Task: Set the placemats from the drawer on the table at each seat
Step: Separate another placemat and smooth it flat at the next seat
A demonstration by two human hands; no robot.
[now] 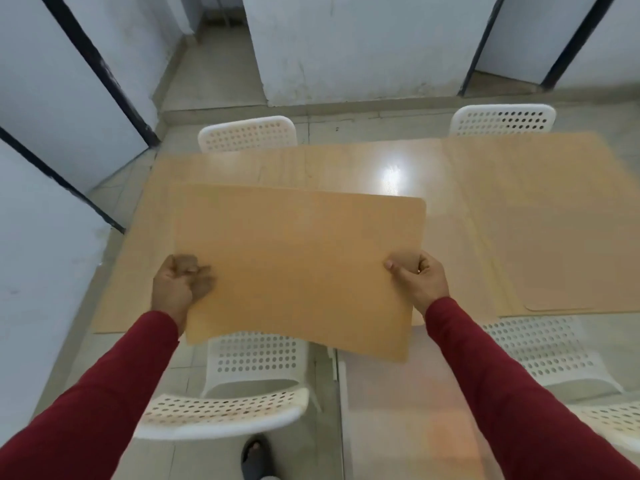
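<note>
So, count with me: two placemats in sight. One tan placemat (298,268) is up in the air over the near-left part of the wooden table (346,164), its near edge hanging out past the table's edge above a chair seat. The second placemat (568,271) lies flat on the table's right side, in front of the near-right chair. Four white perforated chairs: far-left chair (247,133), far-right chair (504,119), near-left chair (242,386) tucked under the held mat, near-right chair (543,351). Two hands, both in dark red sleeves, arms stretched forward. Left hand (180,285) is pinched on the mat's left edge, fingers curled over the top. Right hand (417,275) is clamped on the right edge, thumb on top. The mat sits slightly tilted between them, well apart from the laid one.
</note>
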